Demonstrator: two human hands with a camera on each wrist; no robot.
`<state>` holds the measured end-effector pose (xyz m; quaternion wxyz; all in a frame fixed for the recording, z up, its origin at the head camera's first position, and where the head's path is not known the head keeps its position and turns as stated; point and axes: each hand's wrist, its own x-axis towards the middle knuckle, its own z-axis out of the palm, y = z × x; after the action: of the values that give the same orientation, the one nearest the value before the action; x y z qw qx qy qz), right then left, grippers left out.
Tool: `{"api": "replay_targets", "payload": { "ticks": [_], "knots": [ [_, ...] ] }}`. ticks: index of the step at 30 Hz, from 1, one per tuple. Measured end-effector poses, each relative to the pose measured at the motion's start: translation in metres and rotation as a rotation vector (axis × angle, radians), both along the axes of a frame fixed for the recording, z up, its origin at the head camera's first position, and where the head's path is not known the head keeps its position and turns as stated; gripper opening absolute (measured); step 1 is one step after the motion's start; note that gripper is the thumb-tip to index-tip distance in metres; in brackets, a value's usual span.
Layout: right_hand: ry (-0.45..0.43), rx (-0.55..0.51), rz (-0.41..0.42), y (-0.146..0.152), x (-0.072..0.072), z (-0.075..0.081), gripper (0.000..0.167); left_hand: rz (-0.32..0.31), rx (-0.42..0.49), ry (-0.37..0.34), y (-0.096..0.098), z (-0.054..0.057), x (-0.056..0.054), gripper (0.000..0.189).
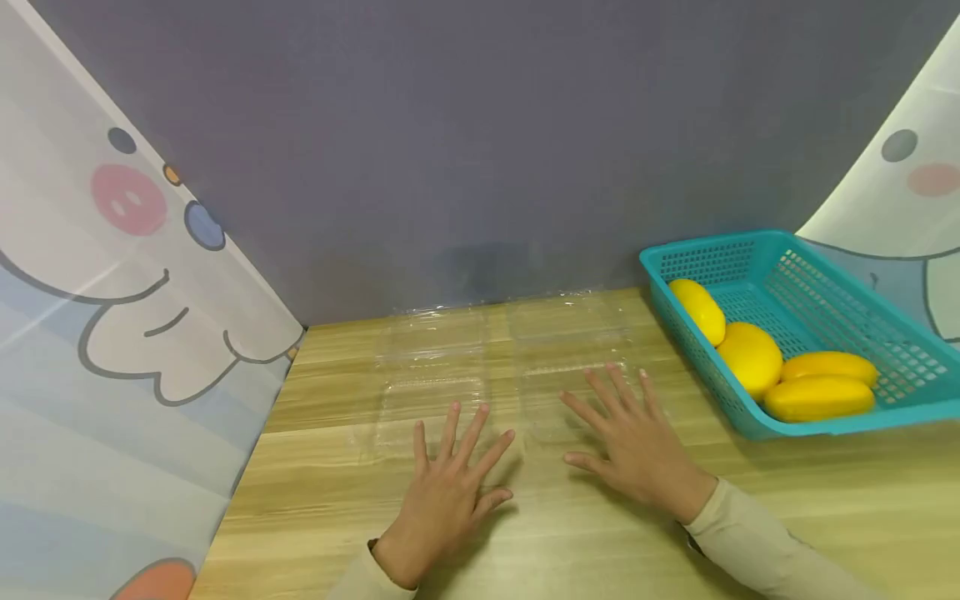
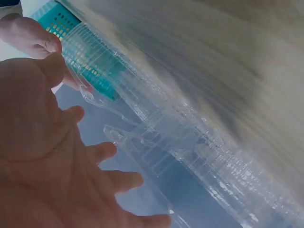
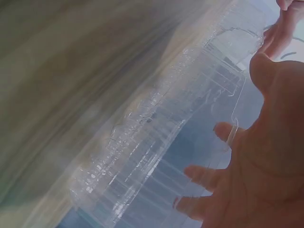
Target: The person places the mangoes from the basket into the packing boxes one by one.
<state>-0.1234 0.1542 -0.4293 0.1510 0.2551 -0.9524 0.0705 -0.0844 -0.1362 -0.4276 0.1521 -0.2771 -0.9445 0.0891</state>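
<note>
Two clear plastic clamshell boxes stand side by side on the wooden table, a left box and a right box, their lids folded back toward the wall. My left hand is spread with straight fingers at the near edge of the left box, holding nothing. The fingers of my right hand are spread too, overlapping the near part of the right box in the head view. In the left wrist view, the clear plastic rises beyond my fingertips. The right wrist view has clear plastic walls beside my palm.
A turquoise mesh basket stands on the right of the table. It holds a yellow lemon-shaped fruit, a round yellow fruit and two long yellow pieces. A grey wall closes the back; printed curtains hang on both sides.
</note>
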Motion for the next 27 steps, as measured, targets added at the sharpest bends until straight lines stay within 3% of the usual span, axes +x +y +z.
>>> {"api": "replay_targets", "payload": {
  "ticks": [6, 10, 13, 19, 27],
  "knots": [
    [-0.003, 0.012, 0.016, -0.004, 0.004, 0.001, 0.076, -0.044, -0.015, 0.119, 0.003, 0.001, 0.001, 0.062],
    [0.024, 0.006, 0.037, -0.007, 0.008, 0.000, 0.074, -0.070, 0.021, 0.158, 0.011, 0.001, 0.003, 0.060],
    [0.060, 0.016, 0.042, -0.007, 0.009, -0.002, 0.074, -0.069, 0.047, 0.133, 0.022, 0.001, 0.006, 0.061],
    [0.151, 0.016, 0.064, -0.008, 0.008, -0.005, 0.070, -0.026, 0.103, -0.012, 0.043, 0.008, 0.012, 0.061],
    [0.170, 0.005, 0.059, -0.011, 0.011, 0.000, 0.062, -0.069, 0.356, -0.013, 0.061, 0.021, 0.003, 0.062]
  ]
}}
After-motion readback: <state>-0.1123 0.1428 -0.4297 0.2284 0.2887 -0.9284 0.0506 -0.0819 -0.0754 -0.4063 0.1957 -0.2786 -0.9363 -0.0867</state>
